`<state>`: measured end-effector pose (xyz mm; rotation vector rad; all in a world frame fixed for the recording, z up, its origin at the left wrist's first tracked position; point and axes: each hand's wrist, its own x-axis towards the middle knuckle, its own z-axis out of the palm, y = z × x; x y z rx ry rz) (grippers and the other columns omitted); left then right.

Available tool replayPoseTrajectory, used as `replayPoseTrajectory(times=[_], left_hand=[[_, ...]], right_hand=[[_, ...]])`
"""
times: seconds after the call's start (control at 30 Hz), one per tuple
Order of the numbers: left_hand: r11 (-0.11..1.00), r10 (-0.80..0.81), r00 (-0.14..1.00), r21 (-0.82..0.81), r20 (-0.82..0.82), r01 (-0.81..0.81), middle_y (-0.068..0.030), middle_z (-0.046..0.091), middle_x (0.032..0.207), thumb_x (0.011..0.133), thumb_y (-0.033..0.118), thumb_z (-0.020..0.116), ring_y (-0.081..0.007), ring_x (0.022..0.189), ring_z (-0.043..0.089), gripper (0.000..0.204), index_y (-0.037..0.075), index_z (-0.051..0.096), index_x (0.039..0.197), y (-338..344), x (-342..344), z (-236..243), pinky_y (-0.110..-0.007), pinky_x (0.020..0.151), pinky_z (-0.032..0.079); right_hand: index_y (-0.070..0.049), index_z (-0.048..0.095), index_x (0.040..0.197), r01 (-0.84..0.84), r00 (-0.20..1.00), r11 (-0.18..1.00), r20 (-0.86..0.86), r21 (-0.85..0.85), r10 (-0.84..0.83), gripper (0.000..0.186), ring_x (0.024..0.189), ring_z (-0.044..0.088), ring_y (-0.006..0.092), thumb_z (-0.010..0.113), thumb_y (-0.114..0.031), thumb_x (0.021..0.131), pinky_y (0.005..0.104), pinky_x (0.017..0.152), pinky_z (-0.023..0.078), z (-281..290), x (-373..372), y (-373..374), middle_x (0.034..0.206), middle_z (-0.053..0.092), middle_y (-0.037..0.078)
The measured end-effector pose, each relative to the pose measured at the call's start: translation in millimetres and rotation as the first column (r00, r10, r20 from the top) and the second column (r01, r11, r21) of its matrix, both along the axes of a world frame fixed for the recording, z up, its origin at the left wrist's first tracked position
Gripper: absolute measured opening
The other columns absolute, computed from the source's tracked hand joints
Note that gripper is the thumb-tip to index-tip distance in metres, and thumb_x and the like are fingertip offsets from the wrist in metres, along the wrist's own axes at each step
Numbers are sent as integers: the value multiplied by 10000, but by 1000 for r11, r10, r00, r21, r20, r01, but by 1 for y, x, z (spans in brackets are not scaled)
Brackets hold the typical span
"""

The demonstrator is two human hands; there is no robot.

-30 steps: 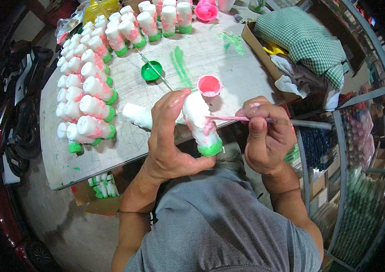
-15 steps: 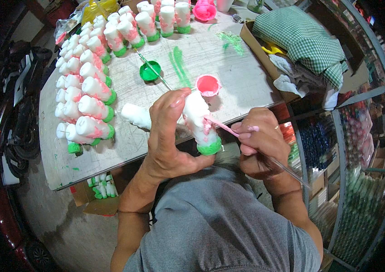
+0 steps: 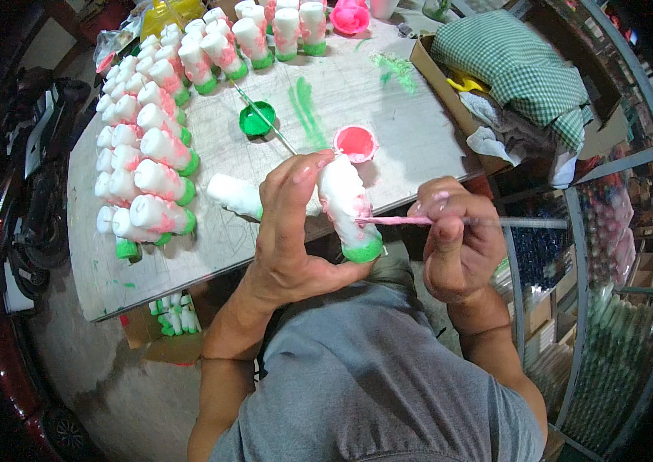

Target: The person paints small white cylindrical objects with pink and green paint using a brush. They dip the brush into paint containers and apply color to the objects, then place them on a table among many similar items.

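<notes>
My left hand [image 3: 284, 231] grips a white candle [image 3: 339, 192] by its two ends, thumb at the green base and fingers at the top. Pink paint marks the raised pattern on its side. In my right hand [image 3: 461, 239] is a thin paintbrush [image 3: 399, 221], held between thumb and fingers, its pink-coated end touching the candle's side. Just beyond the candle stands a small cup of pink paint [image 3: 356, 144]. Another white candle [image 3: 234, 195] lies on the table left of my left hand, partly hidden by it.
Rows of painted candles [image 3: 165, 150] fill the table's left and far sides. A green paint dish [image 3: 256, 119] has a second brush [image 3: 268, 121] across it. At right sits a cardboard box [image 3: 449, 100] with a checkered cloth [image 3: 511, 69]. Below the table is a box of candles [image 3: 176, 314].
My right hand has turned and shifted slightly right, bringing the brush level. Its tip has moved lower on the candle, which my left hand still holds, slightly turned.
</notes>
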<state>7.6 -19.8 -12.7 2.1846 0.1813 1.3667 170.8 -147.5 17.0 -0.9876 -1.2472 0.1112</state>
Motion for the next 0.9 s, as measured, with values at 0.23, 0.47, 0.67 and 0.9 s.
replayPoseTrajectory(times=[0.23, 0.47, 0.67, 0.9], left_hand=[[995, 47, 991, 90, -122, -36, -232, 565, 1370, 538, 101, 897, -400, 1231, 556, 1157, 36, 305, 1530, 0, -6, 15, -497, 1059, 438], [993, 42, 988, 118, -149, -25, -218, 571, 1364, 535, 83, 884, -385, 1265, 530, 1139, 34, 315, 1520, 0, -6, 18, -477, 1084, 436], [991, 47, 988, 129, -148, -28, -220, 568, 1374, 536, 66, 882, -388, 1259, 533, 1167, 50, 292, 1543, 0, -5, 13, -484, 1076, 444], [996, 23, 992, 84, -121, -13, -226, 569, 1366, 542, 111, 870, -397, 1220, 541, 1121, 16, 333, 1522, 2, -5, 14, -486, 1039, 412]], right_hand=[[29, 600, 1022, 35, 998, 991, -38, -132, -40, 142, 757, 637, 151, 605, -112, 1039, 280, 699, 525, 5, 3, 6, 867, 692, 128], [25, 602, 1022, -6, 1000, 994, -1, -111, 6, 101, 731, 633, 144, 603, -75, 1031, 277, 667, 517, 6, 7, 8, 851, 691, 122], [29, 606, 1017, 44, 997, 979, 76, -200, -30, 75, 708, 628, 139, 606, -47, 1020, 266, 646, 509, 14, 7, 3, 835, 687, 117], [36, 606, 1007, 25, 994, 987, 112, -160, -7, 81, 714, 633, 154, 601, -44, 1021, 281, 656, 515, 15, 10, 6, 839, 689, 123]])
